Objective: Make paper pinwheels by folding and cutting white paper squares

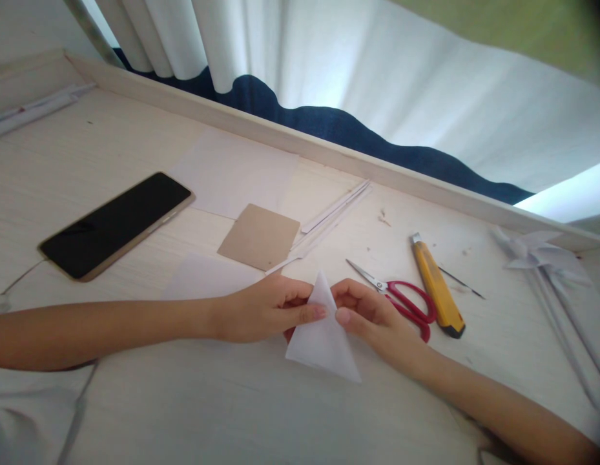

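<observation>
A white sheet of paper folded into a triangle (323, 352) is held between my two hands just over the table, its point upward. My left hand (265, 310) grips it from the left, thumb flat on the front face and fingers behind. On the right edge, my right hand (372, 316) pinches the paper between thumb and fingers. Close beyond the right hand lie red-handled scissors (411, 300), blades partly apart. A yellow utility knife (435, 284) rests beside them. Behind the left hand is a square of brown cardboard (261, 237).
A smartphone (118, 223) lies at the left. White paper sheets (236, 168) and thin paper strips (336, 206) are near the back ledge (232, 123). At the right are a paper pinwheel (537, 252) and a thin dark stick (462, 282). Curtains (338, 58) hang behind.
</observation>
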`<state>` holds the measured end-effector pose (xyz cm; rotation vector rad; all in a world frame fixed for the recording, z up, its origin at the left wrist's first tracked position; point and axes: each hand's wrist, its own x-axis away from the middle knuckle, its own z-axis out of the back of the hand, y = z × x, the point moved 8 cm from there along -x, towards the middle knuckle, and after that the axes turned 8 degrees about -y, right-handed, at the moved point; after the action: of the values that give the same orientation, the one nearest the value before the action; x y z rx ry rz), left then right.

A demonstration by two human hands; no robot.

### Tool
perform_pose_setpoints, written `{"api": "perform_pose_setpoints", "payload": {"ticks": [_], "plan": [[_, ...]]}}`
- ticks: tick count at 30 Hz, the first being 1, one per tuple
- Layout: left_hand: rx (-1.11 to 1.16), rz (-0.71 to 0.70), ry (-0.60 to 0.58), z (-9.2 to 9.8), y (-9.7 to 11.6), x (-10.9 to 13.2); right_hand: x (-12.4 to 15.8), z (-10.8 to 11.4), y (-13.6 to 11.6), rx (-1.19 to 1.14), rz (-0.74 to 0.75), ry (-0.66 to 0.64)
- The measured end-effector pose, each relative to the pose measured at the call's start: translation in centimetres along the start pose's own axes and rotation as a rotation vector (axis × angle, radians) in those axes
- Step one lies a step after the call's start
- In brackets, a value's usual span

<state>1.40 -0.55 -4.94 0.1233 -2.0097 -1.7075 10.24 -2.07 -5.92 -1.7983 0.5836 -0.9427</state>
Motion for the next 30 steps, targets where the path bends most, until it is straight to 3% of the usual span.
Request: {"api": "perform_pose_setpoints", "payload": {"ticks": [5,12,21,30], "plan": [[-0.051,0.014,-0.060,-0.9,0.3,0.0,0.1,0.1,-0.5,0.095,0.037,0.060],[-0.102,0.088,-0.103,-1.6,-0.1,0.3,-0.1,-0.5,-0.1,0.016,0.032,0.048],[-0.135,0.075,-0.103,-1.7,-0.1,0.3,0.0,-0.5,0.2,-0.029,0.006,0.040],[-0.032,0.088,-0.116,-1.8,-0.4,0.2,-0.1,-0.4,0.5,-0.046,-0.013,0.041]]}}
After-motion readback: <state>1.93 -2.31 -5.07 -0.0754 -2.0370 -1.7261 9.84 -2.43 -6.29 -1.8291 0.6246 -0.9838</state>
